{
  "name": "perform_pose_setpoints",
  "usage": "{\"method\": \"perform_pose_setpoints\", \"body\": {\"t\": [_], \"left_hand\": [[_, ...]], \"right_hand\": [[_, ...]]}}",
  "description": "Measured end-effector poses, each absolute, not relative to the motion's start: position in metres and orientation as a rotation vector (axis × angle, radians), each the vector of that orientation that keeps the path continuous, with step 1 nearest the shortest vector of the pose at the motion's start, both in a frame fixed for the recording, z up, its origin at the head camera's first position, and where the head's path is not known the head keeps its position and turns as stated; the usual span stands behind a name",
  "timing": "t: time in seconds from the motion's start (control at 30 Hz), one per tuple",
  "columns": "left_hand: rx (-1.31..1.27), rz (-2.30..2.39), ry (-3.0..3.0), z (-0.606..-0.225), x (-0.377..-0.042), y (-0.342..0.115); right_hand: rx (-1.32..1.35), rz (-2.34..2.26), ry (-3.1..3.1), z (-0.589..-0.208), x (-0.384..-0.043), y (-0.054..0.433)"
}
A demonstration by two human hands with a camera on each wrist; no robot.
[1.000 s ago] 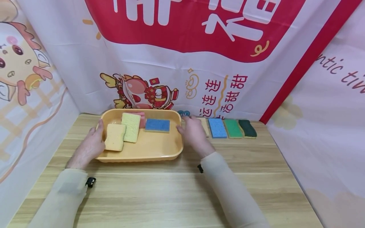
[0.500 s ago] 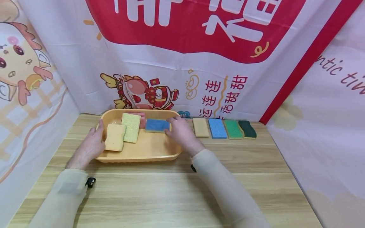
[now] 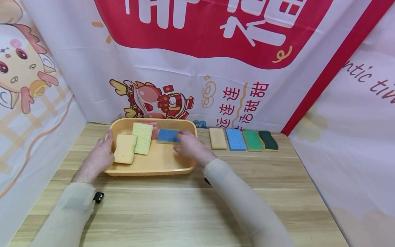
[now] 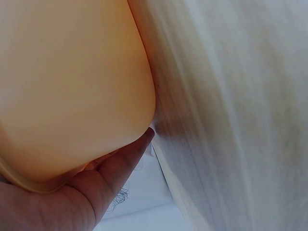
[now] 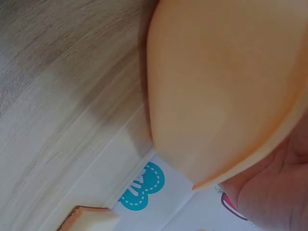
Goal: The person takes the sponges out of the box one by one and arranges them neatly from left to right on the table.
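In the head view, my left hand [image 3: 99, 155] grips the left end of a yellow plastic basin [image 3: 160, 168]. The left wrist view has its fingers along the basin's outer wall [image 4: 82, 86]. My right hand [image 3: 192, 146] reaches over the right rim into the basin. Its fingertips overlap the right end of a blue sponge [image 3: 166, 136], with the thumb apart, just below the sponge's front edge. Left of that, inside the basin, lie a pale green sponge [image 3: 142, 138], a cream sponge [image 3: 124, 148] and pink sponge material [image 3: 155, 128] partly hidden behind.
On the wooden table [image 3: 172, 209], right of the basin, a row holds a beige sponge [image 3: 217, 139], a light blue one [image 3: 236, 140], a green one [image 3: 253, 140] and a dark green one [image 3: 268, 140]. A printed cloth [image 3: 172, 68] hangs right behind the basin.
My right hand has moved left from the basin's right rim, over it and in to the blue sponge. The left hand keeps its place on the basin, and the sponges have not moved.
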State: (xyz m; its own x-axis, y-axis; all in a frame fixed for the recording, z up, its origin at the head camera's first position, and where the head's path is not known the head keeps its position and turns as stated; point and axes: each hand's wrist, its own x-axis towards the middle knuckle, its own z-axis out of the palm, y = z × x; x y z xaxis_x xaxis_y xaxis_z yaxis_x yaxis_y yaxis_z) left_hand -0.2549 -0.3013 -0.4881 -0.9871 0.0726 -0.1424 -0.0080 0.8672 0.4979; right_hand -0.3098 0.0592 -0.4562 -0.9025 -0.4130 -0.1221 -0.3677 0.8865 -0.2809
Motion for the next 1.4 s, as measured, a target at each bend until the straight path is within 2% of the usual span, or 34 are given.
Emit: {"method": "perform_pose_setpoints", "body": {"t": [0.57, 1.23, 1.4], "left_hand": [[0.052, 0.772, 2.890, -0.486, -0.256, -0.302], [0.066, 0.777, 2.903, -0.487, -0.256, -0.302], [0.060, 0.780, 2.896, -0.487, -0.256, -0.302]], "right_hand": [[-0.661, -0.289, 2.806, -0.463, -0.307, 0.053], [-0.892, -0.195, 2.810, -0.456, -0.270, 0.054], [-0.857, -0.139, 2.867, -0.456, -0.268, 0.050]]}}
